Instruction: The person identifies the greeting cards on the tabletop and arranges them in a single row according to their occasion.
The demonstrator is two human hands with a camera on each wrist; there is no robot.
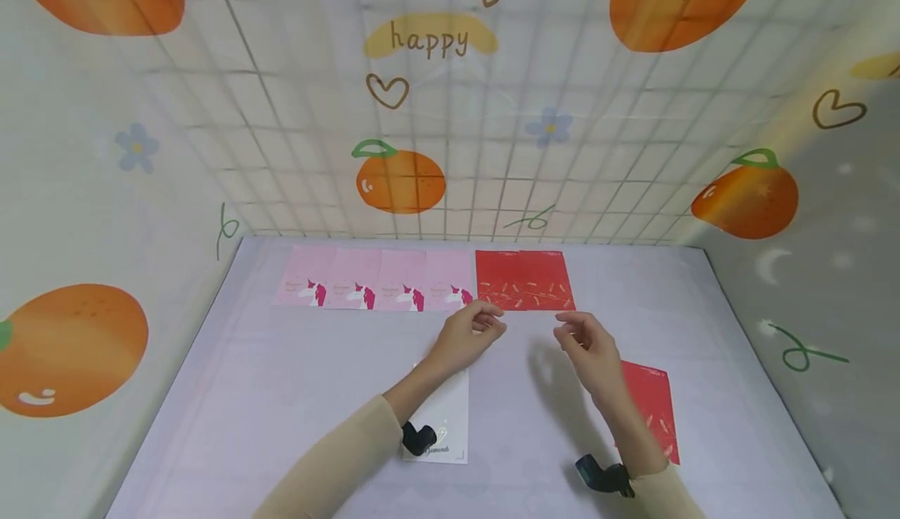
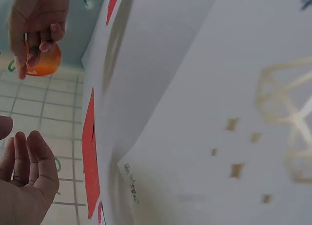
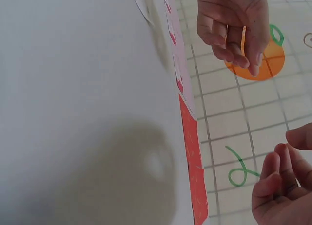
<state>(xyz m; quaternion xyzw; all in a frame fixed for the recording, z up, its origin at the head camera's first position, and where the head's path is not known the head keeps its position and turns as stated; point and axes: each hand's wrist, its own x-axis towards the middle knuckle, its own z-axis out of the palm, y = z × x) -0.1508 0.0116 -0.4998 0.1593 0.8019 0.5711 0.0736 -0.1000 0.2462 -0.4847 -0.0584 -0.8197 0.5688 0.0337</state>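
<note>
Seemingly between card placements, the left hand (image 1: 469, 330) and right hand (image 1: 591, 347) hover empty and loosely curled, red cards (image 1: 523, 279) just beyond; next likely means pinching the loose card (image 1: 650, 398) on the right hand's outer side.

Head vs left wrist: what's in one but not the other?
Head only: the "happy" lettering, beige sleeves, black wrist devices.

Left wrist only: gold square specks on the white card.

Both: that white card, left hand, right hand, the pair of red cards, the separate red card.
</note>
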